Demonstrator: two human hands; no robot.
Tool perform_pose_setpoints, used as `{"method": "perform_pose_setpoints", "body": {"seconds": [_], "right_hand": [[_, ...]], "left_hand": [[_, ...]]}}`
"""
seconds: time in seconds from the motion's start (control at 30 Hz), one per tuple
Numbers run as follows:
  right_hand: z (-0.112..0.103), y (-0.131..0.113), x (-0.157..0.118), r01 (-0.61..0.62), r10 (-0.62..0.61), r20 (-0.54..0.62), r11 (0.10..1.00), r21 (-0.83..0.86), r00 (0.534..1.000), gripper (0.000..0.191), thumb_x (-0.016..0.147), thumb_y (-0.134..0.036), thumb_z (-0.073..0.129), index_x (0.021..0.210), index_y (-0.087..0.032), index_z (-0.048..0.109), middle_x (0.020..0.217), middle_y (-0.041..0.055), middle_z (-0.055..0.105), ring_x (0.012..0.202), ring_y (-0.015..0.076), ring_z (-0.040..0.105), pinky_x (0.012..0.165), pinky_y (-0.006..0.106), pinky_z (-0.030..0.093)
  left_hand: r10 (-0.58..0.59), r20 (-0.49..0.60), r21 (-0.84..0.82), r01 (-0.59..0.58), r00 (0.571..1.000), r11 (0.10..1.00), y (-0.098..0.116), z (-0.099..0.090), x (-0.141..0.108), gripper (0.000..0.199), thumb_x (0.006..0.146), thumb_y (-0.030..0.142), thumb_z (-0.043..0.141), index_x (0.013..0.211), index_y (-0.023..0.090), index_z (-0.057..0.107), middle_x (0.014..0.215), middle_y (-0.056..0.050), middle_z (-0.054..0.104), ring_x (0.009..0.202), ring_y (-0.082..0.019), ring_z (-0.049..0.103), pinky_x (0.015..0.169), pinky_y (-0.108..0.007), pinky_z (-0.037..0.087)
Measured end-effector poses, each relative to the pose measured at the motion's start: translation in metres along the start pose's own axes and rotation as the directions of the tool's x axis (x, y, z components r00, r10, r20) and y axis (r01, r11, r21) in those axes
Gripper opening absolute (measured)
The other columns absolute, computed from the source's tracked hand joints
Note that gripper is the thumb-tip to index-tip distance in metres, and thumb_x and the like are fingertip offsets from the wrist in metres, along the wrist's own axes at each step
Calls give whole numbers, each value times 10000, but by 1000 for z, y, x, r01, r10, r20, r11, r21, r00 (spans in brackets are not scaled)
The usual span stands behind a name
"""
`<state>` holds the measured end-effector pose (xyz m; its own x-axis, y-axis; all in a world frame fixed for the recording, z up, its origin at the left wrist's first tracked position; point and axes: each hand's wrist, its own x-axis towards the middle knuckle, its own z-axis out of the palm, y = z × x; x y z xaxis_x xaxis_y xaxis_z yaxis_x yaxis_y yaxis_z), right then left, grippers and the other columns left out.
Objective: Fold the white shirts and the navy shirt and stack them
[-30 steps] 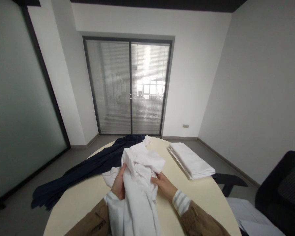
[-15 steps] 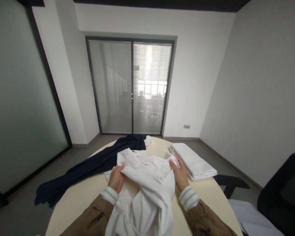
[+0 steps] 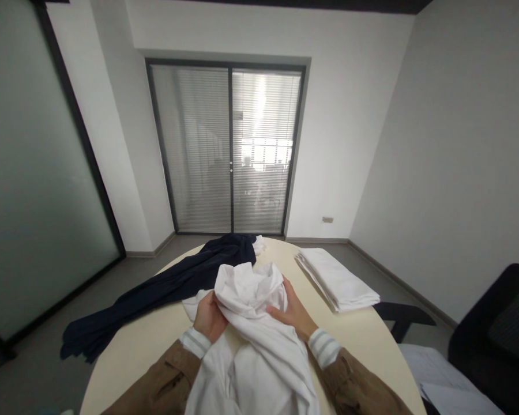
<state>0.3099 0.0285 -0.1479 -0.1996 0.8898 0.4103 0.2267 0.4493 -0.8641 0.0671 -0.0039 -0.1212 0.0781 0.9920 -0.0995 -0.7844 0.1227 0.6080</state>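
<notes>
A crumpled white shirt [image 3: 259,334] lies over the near part of the round table, its upper end lifted and bunched into a loop. My left hand [image 3: 210,317] is closed on the left side of this bunched end, the fingertips partly hidden by the fabric. On the opposite side, my right hand [image 3: 292,308] grips the cloth, its thumb on top and the fingers behind. Dark navy clothing [image 3: 177,282] stretches across the table's left side, just beyond my left hand.
A folded white cloth [image 3: 337,279] rests at the right of the cream round table [image 3: 363,351]. A bit of white fabric [image 3: 259,245] shows beside the navy clothing. At the right stands a black chair [image 3: 493,334], with papers [image 3: 445,380] near it.
My right hand has moved left, bringing the shirt's upper edges closer together. The spread fabric is now bunched between both hands. My left hand has shifted slightly right and down.
</notes>
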Motion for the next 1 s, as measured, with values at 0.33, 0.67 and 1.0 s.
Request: {"method": "perform_pose_setpoints", "body": {"seconds": [0.33, 0.67, 1.0], "right_hand": [[-7, -29, 6, 33, -61, -235, 992, -120, 970, 285, 895, -484, 597, 961, -210, 637, 912, 51, 699, 873, 246, 614, 815, 345, 469], [-36, -32, 26, -67, -172, -430, 871, -486, 886, 213, 919, -435, 509, 833, -241, 484, 767, 19, 610, 623, 189, 494, 642, 305, 356], [-5, -16, 34, 44, -86, -248, 984, -171, 965, 262, 914, -446, 549, 1024, -209, 578, 837, 33, 654, 775, 213, 608, 754, 327, 467]], "left_hand": [[195, 124, 358, -228, 973, 906, -9, -4, 2, 635, 752, 407, 796, 1301, 159, 595, 1223, -153, 701, 1170, -321, 635, 986, -427, 507], [232, 56, 784, -186, 971, 593, -4, 5, -10, 706, 790, 599, 677, 1295, 171, 430, 909, -61, 665, 604, -144, 600, 464, -219, 412], [-97, 339, 842, -255, 936, 475, -47, 22, -45, 841, 757, 329, 790, 1486, 156, 409, 1447, -199, 513, 1298, -318, 523, 1135, -453, 362]]}}
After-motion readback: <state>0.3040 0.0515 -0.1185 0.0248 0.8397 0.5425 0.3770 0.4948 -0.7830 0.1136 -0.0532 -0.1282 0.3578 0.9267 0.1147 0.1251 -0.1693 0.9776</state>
